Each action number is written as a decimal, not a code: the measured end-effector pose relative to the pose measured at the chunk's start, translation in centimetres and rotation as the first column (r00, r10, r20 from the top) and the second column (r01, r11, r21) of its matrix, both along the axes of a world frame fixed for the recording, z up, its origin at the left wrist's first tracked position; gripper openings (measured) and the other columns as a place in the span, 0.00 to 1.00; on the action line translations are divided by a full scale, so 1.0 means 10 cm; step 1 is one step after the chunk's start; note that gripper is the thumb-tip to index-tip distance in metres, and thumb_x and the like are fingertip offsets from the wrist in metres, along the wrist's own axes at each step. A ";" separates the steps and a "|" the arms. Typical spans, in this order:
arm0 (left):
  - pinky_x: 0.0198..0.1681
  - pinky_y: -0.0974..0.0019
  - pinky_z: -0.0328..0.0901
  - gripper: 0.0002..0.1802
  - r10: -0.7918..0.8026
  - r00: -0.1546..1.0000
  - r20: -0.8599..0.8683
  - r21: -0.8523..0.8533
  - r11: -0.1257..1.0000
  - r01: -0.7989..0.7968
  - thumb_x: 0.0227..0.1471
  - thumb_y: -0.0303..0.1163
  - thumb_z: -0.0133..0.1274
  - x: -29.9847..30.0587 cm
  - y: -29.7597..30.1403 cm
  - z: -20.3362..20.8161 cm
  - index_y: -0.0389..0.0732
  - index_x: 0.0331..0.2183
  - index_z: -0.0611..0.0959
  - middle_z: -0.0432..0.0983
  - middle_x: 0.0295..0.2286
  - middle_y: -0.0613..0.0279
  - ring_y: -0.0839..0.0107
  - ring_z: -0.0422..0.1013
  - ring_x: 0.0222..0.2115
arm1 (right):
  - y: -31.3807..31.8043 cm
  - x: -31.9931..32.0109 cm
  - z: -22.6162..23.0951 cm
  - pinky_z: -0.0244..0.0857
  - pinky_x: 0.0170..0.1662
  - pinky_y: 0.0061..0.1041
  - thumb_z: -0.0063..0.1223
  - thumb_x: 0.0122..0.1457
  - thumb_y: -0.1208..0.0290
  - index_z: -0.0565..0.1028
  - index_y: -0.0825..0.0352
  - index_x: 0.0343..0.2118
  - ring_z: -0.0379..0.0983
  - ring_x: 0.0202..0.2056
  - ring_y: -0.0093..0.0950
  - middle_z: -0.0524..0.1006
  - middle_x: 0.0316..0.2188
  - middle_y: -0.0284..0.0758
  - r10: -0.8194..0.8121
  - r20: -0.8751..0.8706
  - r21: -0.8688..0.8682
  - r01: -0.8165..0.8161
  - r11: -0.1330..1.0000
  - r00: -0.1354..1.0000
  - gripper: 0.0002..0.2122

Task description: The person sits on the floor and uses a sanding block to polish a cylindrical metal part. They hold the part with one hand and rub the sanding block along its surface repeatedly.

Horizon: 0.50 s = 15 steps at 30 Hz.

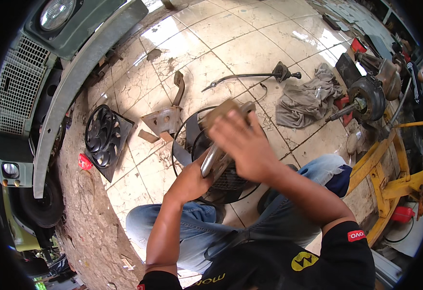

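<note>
My left hand is closed around the lower end of a silvery metal part, held tilted above my knees. My right hand lies over the part's upper end, fingers long and smeared by motion. Under those fingers is a brown, flat-looking piece, its kind unclear. A rounded metal end sticks out past the right fingers. Below both hands is a round, dark piece with a wire grille and a thin black ring, partly hidden by my arms.
A rusty pedal bracket and a black fan lie to the left. Ahead is a thin rod with a black boot. A grey rag and a yellow stand are right. A vehicle's grey bumper borders the left.
</note>
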State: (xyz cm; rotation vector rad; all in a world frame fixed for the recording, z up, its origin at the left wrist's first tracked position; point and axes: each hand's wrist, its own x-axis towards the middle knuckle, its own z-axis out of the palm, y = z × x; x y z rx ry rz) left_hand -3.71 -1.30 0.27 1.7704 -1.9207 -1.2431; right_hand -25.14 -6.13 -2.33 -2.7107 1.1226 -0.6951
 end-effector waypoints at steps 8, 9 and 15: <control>0.55 0.52 0.67 0.42 -0.052 0.999 -0.001 0.094 0.994 0.052 0.50 0.26 0.54 0.04 -0.02 -0.05 0.44 0.67 0.63 0.75 0.50 0.34 0.40 0.72 0.52 | 0.12 0.04 -0.06 0.36 0.70 0.63 0.51 0.58 0.70 0.66 0.61 0.66 0.51 0.71 0.46 0.62 0.68 0.44 0.088 0.011 -0.038 -0.087 0.995 0.996 0.29; 0.55 0.52 0.67 0.41 -0.034 0.999 -0.008 0.090 0.995 0.034 0.50 0.26 0.54 0.02 -0.03 -0.02 0.44 0.66 0.64 0.75 0.50 0.34 0.40 0.72 0.52 | 0.00 0.00 -0.04 0.35 0.70 0.62 0.52 0.57 0.70 0.66 0.61 0.66 0.51 0.71 0.46 0.63 0.68 0.44 0.064 -0.025 -0.067 -0.065 0.996 0.998 0.30; 0.56 0.52 0.67 0.44 -0.071 0.997 -0.024 0.047 0.996 0.072 0.50 0.25 0.52 0.05 -0.01 -0.07 0.45 0.68 0.61 0.75 0.51 0.35 0.41 0.72 0.52 | 0.15 0.08 -0.04 0.34 0.70 0.63 0.49 0.48 0.81 0.64 0.62 0.67 0.45 0.72 0.51 0.59 0.70 0.45 -0.012 0.145 0.075 0.001 0.997 0.989 0.37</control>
